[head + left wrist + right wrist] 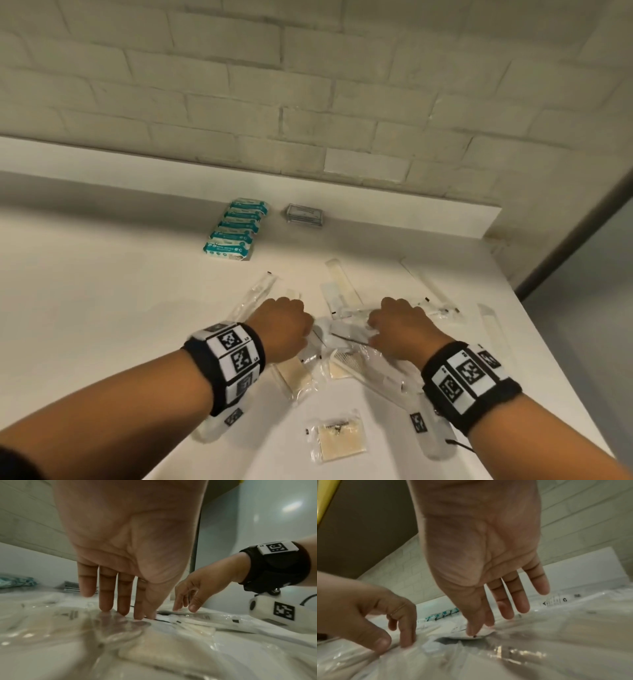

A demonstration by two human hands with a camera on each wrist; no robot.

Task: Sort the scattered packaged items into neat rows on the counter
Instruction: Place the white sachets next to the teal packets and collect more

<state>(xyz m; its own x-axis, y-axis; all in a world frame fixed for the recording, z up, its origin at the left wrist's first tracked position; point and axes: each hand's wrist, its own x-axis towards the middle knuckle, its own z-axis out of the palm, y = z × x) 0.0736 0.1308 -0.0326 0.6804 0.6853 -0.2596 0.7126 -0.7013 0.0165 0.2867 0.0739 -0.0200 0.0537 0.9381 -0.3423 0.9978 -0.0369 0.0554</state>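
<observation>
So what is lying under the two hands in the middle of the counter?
Under the left hand and right hand lies a loose heap of clear plastic sachets, overlapping. A pale comb packet shows at its near edge. What the palms cover cannot be seen.

From my feed I see a white brick wall [308,85] at twelve o'clock above a raised white ledge [376,202], and a grey panel [589,260] at three o'clock.

White counter [102,274] bears teal packets [236,229], clear-wrapped items [337,349].
</observation>
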